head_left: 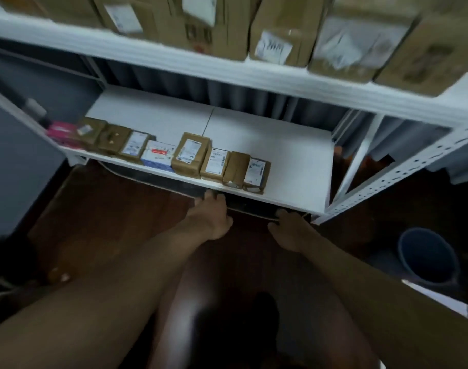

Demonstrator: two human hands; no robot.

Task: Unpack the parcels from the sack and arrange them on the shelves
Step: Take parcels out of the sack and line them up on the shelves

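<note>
A row of several small brown parcels (191, 154) with white labels stands along the front edge of the lower white shelf (288, 166); a white and blue box (158, 156) is among them. My left hand (211, 217) reaches to the shelf's front edge below the row, fingertips at a dark strip (161, 179) under the shelf. My right hand (288, 231) reaches under the same edge farther right, its fingers lost in shadow. Whether either hand holds anything cannot be made out. No sack is clearly visible.
The upper shelf (174, 62) carries several large brown boxes (283, 35). A pink packet (61, 131) lies at the lower shelf's left end. A perforated white post (403, 171) frames the right side. A blue bucket (427, 257) stands on the dark wooden floor (107, 209).
</note>
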